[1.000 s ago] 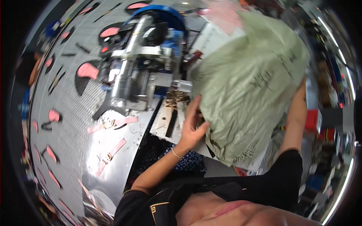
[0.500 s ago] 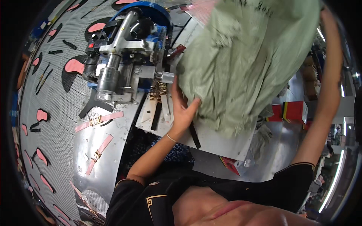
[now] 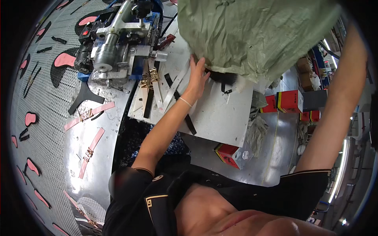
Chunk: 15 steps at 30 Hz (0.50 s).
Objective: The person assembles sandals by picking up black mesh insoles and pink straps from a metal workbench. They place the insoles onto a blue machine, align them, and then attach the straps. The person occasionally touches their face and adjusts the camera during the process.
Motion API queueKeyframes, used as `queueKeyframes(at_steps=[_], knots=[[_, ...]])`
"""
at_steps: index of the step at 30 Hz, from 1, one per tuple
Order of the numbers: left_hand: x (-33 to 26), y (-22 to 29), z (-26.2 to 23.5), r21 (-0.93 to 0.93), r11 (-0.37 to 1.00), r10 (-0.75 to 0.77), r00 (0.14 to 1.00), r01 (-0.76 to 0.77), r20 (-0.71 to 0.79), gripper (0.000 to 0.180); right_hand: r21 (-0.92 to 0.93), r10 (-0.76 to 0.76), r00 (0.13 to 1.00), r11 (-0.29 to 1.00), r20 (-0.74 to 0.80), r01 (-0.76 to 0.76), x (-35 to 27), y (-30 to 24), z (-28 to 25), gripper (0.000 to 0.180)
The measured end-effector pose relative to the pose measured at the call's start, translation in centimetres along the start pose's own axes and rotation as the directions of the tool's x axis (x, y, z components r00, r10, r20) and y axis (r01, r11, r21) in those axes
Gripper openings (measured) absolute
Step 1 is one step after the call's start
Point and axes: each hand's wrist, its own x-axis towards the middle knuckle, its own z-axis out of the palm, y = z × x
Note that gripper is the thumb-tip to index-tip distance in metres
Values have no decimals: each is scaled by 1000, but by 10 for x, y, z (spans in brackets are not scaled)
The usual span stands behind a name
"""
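Sack [image 3: 256,37] has shifted away from the white surface's [image 3: 220,126] near edge, hanging over it | my left hand [image 3: 195,83] touches its lower edge, seemingly steadying it, grasp unclear | right forearm [image 3: 346,82] raised, apparently bearing weight; fingers unseen

Green sack [image 3: 260,35] cut off @ top, R one of hands n/v past forearm [image 3: 346,86], blk item [image 3: 223,78] part-hidden by sack
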Motion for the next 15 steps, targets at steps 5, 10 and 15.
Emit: queueKeyframes(at_steps=[5,10,15], knots=[[-5,3,4,52,993,110,991,-107,-72,93,-62,8,1000,998,23,-6,16,-8,7,36],[-5,7,-10,300,908,311,950,-291,-18,85,-93,9,999,996,48,-5,43,-23,15,36],[1,3,-10,531,764,440,898,-366,-15,72,-106,44,996,994,79,-36,72,-30,20,36]])
